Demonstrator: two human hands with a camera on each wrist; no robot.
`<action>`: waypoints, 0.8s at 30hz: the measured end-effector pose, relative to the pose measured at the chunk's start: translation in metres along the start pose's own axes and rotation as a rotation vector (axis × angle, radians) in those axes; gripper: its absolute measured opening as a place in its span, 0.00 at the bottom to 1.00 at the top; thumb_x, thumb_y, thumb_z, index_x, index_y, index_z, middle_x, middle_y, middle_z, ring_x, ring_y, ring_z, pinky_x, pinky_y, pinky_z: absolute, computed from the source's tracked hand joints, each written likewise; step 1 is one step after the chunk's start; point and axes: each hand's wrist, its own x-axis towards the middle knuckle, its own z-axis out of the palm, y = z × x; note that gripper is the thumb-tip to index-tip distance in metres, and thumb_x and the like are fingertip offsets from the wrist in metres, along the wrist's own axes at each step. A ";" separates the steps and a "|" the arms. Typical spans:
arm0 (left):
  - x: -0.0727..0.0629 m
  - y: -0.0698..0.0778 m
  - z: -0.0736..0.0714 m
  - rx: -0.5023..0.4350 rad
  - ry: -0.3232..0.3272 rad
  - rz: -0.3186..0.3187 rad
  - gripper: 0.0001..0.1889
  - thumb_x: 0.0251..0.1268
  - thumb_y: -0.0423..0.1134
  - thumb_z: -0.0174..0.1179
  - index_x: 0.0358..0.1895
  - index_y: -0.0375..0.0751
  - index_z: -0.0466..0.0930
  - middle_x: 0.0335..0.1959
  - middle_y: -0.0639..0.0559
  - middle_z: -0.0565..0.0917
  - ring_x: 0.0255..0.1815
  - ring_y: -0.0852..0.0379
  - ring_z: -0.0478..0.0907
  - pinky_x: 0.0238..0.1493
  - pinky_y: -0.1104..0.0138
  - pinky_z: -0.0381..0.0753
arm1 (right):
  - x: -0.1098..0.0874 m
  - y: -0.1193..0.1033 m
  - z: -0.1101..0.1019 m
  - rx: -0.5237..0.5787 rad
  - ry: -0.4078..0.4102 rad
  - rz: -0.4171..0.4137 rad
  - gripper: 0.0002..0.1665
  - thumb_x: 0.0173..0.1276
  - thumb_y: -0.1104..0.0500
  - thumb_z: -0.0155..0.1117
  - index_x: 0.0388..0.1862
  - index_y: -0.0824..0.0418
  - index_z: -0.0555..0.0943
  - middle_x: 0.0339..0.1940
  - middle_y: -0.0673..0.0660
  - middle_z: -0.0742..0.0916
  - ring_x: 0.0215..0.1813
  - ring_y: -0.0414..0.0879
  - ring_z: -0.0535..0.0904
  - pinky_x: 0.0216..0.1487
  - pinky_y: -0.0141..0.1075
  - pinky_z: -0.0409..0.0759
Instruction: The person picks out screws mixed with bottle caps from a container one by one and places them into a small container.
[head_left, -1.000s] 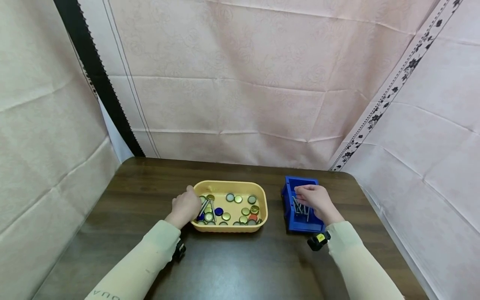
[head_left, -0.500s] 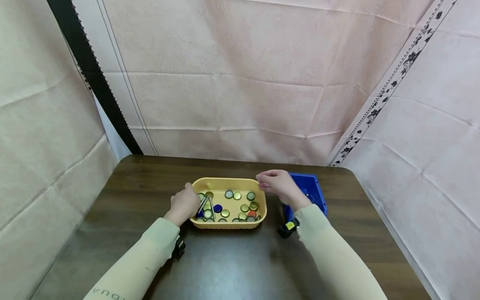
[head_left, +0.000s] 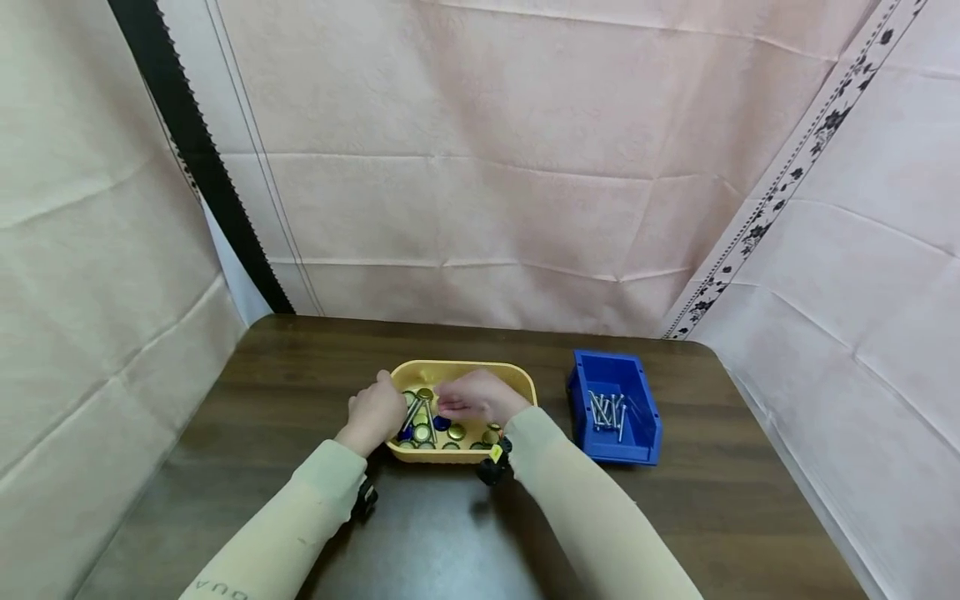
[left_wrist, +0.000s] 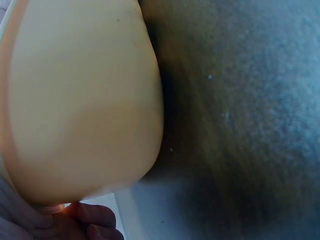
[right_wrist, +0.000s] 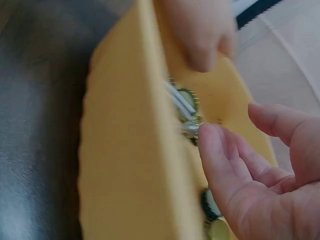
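A yellow plastic tray (head_left: 450,457) holds several bottle caps (head_left: 456,432) and a few silver screws (head_left: 431,421) at its left end. My left hand (head_left: 377,408) grips the tray's left end, its fingers over the rim; in the left wrist view, curled fingers (left_wrist: 97,215) show beside the tray wall (left_wrist: 85,100). My right hand (head_left: 480,396) hangs over the middle of the tray, hiding some caps. In the right wrist view, its thumb and fingers stand apart with nothing between them, fingertips (right_wrist: 210,137) close by the screws (right_wrist: 182,102).
To the right of the tray stands a blue bin (head_left: 626,452) with several silver screws (head_left: 607,410) lying inside. Both containers sit on a dark wooden table (head_left: 420,533). Pale patterned cloth (head_left: 480,208) hangs behind and at the sides.
My right hand has moved left from the blue bin to over the yellow tray, bringing the bin fully into sight. My left hand stays at the tray's left end.
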 end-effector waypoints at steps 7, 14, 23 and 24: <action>0.001 0.000 0.001 -0.007 0.019 0.004 0.23 0.70 0.40 0.46 0.60 0.27 0.59 0.39 0.35 0.81 0.38 0.40 0.77 0.51 0.45 0.63 | 0.006 0.014 0.012 -0.136 0.028 -0.033 0.14 0.62 0.64 0.65 0.40 0.76 0.82 0.40 0.69 0.85 0.42 0.56 0.84 0.47 0.45 0.80; 0.003 -0.001 0.002 -0.002 0.012 -0.001 0.22 0.70 0.40 0.46 0.59 0.27 0.60 0.38 0.36 0.81 0.37 0.41 0.76 0.51 0.45 0.64 | 0.005 0.011 0.018 -0.203 0.090 -0.036 0.14 0.61 0.65 0.67 0.38 0.78 0.82 0.39 0.69 0.86 0.42 0.58 0.84 0.45 0.45 0.81; 0.002 0.000 0.002 0.013 0.000 -0.010 0.20 0.70 0.40 0.46 0.57 0.28 0.60 0.35 0.37 0.80 0.34 0.43 0.76 0.49 0.46 0.65 | 0.006 0.008 0.028 -0.427 0.228 -0.082 0.08 0.57 0.67 0.67 0.22 0.71 0.82 0.24 0.63 0.85 0.27 0.51 0.83 0.33 0.42 0.83; 0.001 0.000 0.001 0.018 0.004 -0.007 0.21 0.70 0.40 0.46 0.58 0.27 0.60 0.35 0.37 0.80 0.34 0.42 0.76 0.48 0.46 0.65 | 0.008 0.008 0.030 -0.459 0.240 -0.091 0.10 0.56 0.68 0.67 0.17 0.68 0.81 0.20 0.61 0.84 0.23 0.49 0.82 0.31 0.41 0.82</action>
